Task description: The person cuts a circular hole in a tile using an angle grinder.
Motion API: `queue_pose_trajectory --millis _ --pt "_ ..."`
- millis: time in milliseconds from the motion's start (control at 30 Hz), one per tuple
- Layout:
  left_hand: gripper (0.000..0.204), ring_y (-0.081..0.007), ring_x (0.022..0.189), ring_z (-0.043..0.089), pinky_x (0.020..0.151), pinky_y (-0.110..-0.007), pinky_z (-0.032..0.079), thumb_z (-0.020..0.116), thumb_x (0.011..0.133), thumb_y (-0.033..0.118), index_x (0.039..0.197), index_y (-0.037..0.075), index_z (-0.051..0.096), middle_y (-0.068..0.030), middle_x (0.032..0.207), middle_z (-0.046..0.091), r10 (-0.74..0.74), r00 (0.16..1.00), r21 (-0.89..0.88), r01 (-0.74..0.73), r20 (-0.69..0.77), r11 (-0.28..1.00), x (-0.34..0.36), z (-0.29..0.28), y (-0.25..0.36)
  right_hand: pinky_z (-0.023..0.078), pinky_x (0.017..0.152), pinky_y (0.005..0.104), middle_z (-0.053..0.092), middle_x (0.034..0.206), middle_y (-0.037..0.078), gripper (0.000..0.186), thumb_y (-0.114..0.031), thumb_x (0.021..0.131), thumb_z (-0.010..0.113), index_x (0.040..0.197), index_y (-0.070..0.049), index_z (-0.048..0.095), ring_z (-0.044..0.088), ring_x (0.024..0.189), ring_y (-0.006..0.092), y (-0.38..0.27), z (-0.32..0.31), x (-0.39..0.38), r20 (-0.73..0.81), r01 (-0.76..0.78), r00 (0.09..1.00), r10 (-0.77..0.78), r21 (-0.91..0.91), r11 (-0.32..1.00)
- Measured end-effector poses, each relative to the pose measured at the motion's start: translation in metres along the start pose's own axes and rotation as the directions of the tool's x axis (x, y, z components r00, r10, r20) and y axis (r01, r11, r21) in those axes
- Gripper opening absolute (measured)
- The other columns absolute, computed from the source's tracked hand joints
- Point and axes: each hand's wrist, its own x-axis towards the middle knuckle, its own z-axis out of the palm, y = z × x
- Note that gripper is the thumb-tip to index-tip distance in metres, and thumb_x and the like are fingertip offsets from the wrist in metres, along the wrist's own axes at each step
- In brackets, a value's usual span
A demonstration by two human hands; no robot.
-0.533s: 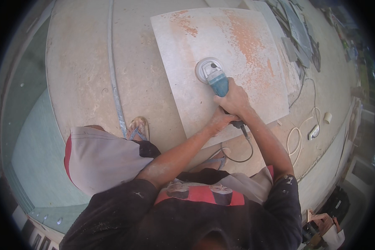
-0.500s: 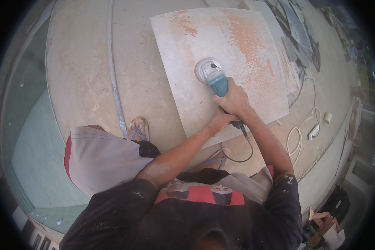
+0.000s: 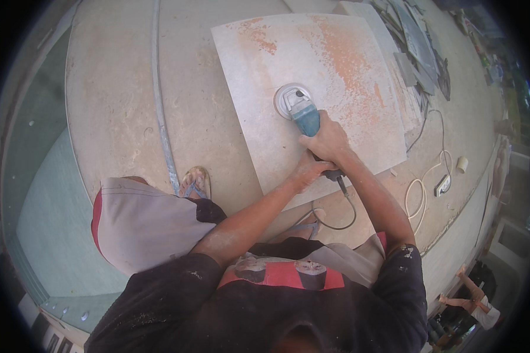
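A teal angle grinder with a pale round disc at its head rests against a large flat board. White covers most of the board's face, with orange patches toward its far and right parts. My right hand is wrapped round the grinder's body. Closer to me, my left hand grips the dark rear end of the same tool, below the right hand. From that end a black power cord loops down toward my foot. The disc's underside is hidden.
A long thin pipe runs along the concrete floor on the left. Grey offcut pieces lie beyond the board at the right. A white power strip and a coiled pale cable lie on the right; another person is at lower right.
The grinder and both hands have barely shifted, with the grip unchanged. At the lower right, the other person has moved and their limbs are placed differently.
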Motion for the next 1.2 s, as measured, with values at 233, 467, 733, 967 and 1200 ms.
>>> queue_pose_trajectory --millis 233,467,733,967,1200 --pt "0.055 -0.0194 0.107 0.07 0.087 -0.036 0.06 0.078 0.087 0.009 0.136 0.004 0.054 -0.0076 0.12 0.068 -0.004 1.0 0.008 0.004 -0.014 1.0 -0.001 0.001 0.003 0.056 0.089 0.0512 0.071 0.103 0.03 0.076 -0.038 0.072 0.078 0.129 0.005 0.053 0.071 0.099 0.046 0.001 0.0 0.0 -0.007 0.007 1.0 -0.007 0.012 1.0" --pt "0.056 -0.0213 0.105 0.071 0.087 -0.036 0.062 0.08 0.083 0.007 0.133 0.0 0.055 -0.01 0.118 0.068 0.004 0.999 -0.02 -0.005 -0.051 1.0 -0.003 0.007 0.009 0.056 0.089 0.0511 0.071 0.103 0.03 0.077 -0.038 0.071 0.077 0.13 0.006 0.053 0.071 0.1 0.0459 0.002 0.0 0.002 -0.002 0.004 1.0 -0.004 0.009 1.0" --pt "0.056 -0.0219 0.109 0.069 0.09 -0.038 0.061 0.076 0.088 0.006 0.138 0.002 0.052 -0.0096 0.123 0.067 -0.003 1.0 -0.06 0.005 0.026 0.998 -0.001 0.009 0.012 0.055 0.09 0.0513 0.072 0.104 0.028 0.075 -0.039 0.071 0.077 0.128 0.004 0.054 0.071 0.101 0.0446 0.002 -0.006 0.0 0.003 -0.003 1.0 0.003 0.025 1.0" --pt "0.048 -0.0212 0.104 0.071 0.086 -0.037 0.061 0.077 0.088 0.006 0.131 0.001 0.058 -0.0087 0.117 0.069 0.05 0.998 -0.08 -0.047 0.029 0.996 0.0 0.009 0.005 0.054 0.091 0.0519 0.071 0.107 0.031 0.081 -0.04 0.07 0.076 0.135 0.002 0.052 0.069 0.102 0.0472 0.005 -0.004 -0.002 -0.024 0.009 1.0 -0.009 0.015 1.0" --pt "0.049 -0.0232 0.101 0.073 0.085 -0.036 0.062 0.078 0.082 0.0 0.127 -0.003 0.059 -0.0116 0.112 0.071 0.021 1.0 -0.113 -0.019 0.021 0.993 0.001 0.007 0.007 0.053 0.091 0.0521 0.071 0.107 0.032 0.08 -0.037 0.07 0.075 0.136 0.003 0.052 0.069 0.103 0.0476 0.0 -0.006 -0.002 -0.008 0.009 1.0 -0.009 0.008 1.0"
